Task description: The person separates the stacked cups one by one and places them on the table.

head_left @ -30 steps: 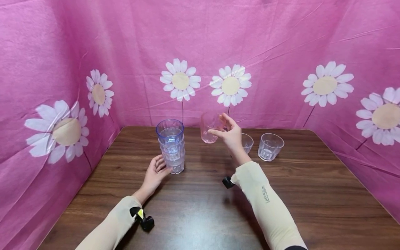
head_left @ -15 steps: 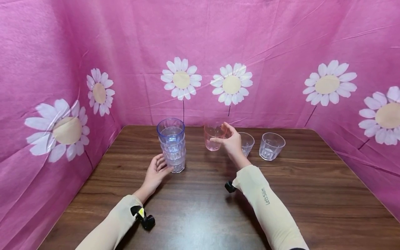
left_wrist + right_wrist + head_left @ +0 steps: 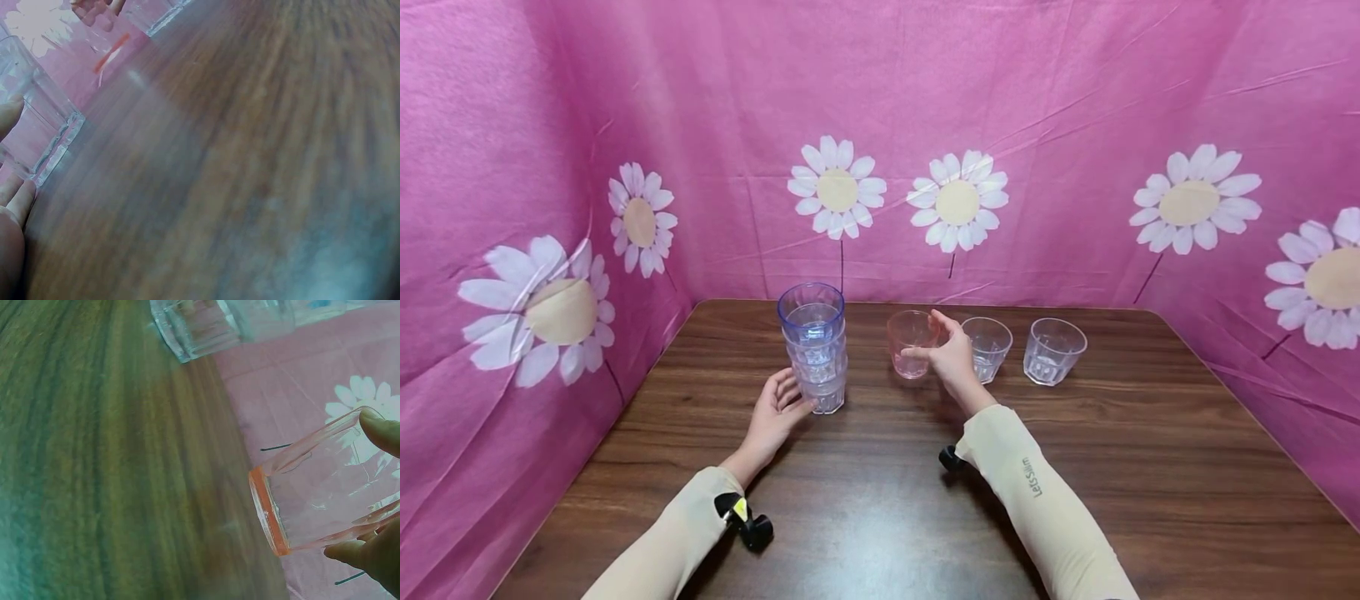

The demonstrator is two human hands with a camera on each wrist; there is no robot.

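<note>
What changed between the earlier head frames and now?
The right hand has lowered the pink cup toward the table, keeping its grip; nothing was released. The left hand still holds the cup stack low down, and the rightmost clear cup stands where it did.

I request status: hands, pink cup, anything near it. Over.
Left hand at cup stack's base. Right hand gripping pink cup. Two clear cups to its right.
</note>
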